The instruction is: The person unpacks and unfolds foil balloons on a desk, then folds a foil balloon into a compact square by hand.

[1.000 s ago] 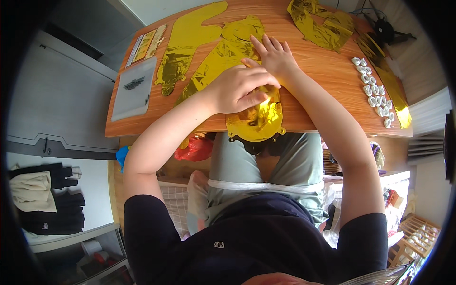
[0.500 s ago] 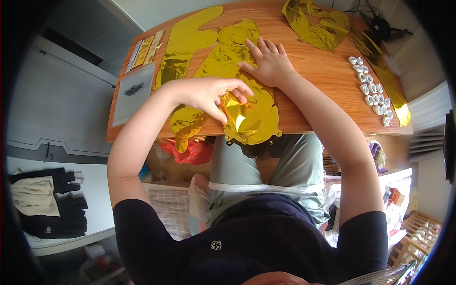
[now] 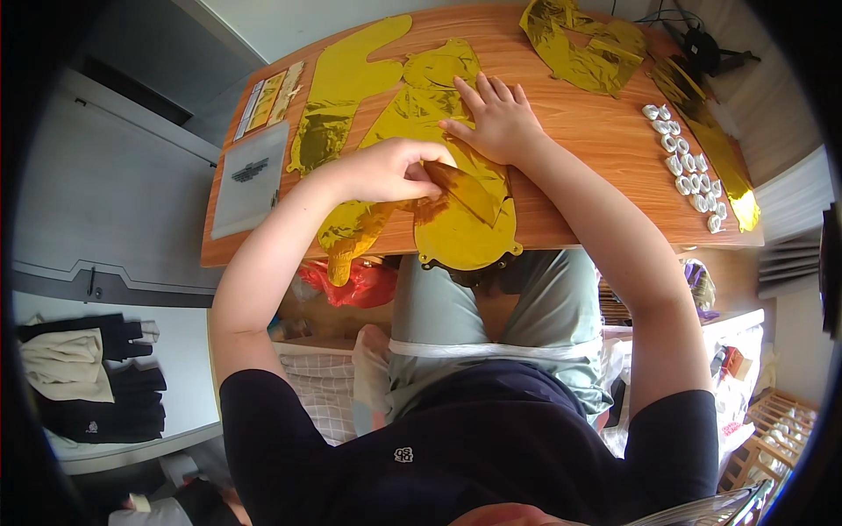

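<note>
A flat, uninflated gold foil balloon point(image 3: 456, 238) lies along the table, its rounded near end with small tabs reaching over the front edge. My left hand point(image 3: 399, 173) is closed in a pinch on a lifted, orange-tinted flap of this foil. Farther back, my right hand point(image 3: 495, 118) lies palm down with fingers spread, across the foil's right border and the wood. Another flat gold foil balloon point(image 3: 355, 66) rests to the left. Left of my pinching hand, a crumpled gold foil part point(image 3: 344, 241) hangs over the table edge; what it joins is hidden.
On the wooden table point(image 3: 579, 188), several small white coils point(image 3: 688, 164) sit at the right beside a long gold foil strip point(image 3: 728, 175). More gold foil point(image 3: 588, 48) lies at the back right. A translucent packet point(image 3: 250, 180) and patterned strips point(image 3: 267, 98) are at the left.
My left hand has shifted slightly up and left, curling more tightly, and the foil flap now stands folded up at its fingertips. My right hand stays put. A dark-and-white shape appears lower left.
</note>
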